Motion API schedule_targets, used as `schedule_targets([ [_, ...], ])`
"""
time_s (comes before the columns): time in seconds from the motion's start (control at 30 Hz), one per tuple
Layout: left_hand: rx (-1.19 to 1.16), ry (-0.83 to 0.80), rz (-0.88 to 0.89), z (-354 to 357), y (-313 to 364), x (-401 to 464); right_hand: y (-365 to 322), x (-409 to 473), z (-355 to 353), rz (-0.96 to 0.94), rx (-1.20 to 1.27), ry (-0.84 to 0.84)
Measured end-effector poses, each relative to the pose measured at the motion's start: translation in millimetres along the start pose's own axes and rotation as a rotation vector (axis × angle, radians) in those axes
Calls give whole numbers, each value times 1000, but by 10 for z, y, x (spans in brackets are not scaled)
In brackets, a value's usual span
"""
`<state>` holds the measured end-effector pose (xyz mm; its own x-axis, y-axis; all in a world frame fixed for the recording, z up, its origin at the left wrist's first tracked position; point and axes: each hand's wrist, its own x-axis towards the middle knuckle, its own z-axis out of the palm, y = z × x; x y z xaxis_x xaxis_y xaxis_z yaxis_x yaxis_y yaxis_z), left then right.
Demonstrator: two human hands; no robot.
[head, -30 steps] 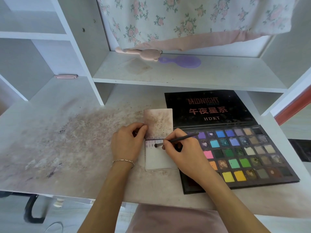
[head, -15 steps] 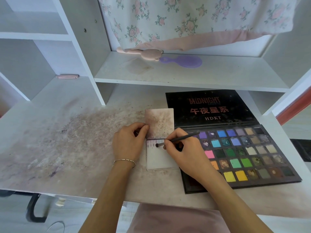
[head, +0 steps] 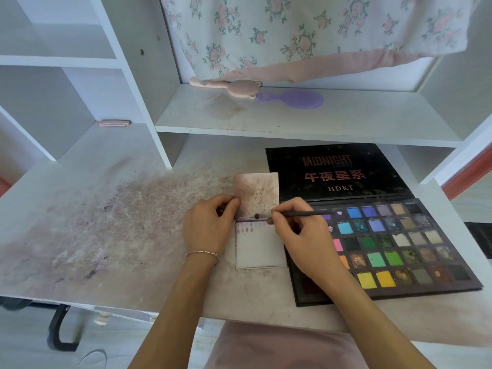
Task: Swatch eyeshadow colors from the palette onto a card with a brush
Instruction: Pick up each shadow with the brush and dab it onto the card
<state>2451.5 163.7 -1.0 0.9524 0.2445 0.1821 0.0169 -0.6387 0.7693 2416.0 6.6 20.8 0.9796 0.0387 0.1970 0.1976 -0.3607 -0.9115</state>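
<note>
A small rectangular card, pale and smooth with rounded corners, lies flat on the powder-stained surface, just left of the eyeshadow palette. A row of faint mauve dabs runs along its top edge. Above it, touching, lies a second card, mottled with brownish-pink dust. The left hand rests at the seam of the 2 cards, its curled fingers and thumb pressing on their left edges; a thin beaded bracelet circles the wrist. The right hand pinches a slim dark brush between thumb and fingers, its rounded, dark-loaded tip at the seam. The palette is a flat black tray of square pans, matte and shimmery, its lid lying open behind it. On the shelf lie a pink bear-shaped comb and a purple oval brush.
</note>
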Motion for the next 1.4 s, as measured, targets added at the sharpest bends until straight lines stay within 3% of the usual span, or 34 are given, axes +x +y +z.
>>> schedule_targets([
  [0.27,2,-6,-6,-10,-9,-1,-16,-30,-292,27,148,176],
  [0.83,9,20,22,-3,-8,-1,399,-248,-1041,110,-246,393],
  [1.4,-21,12,20,0,2,-12,418,-235,-1045,105,-352,289],
])
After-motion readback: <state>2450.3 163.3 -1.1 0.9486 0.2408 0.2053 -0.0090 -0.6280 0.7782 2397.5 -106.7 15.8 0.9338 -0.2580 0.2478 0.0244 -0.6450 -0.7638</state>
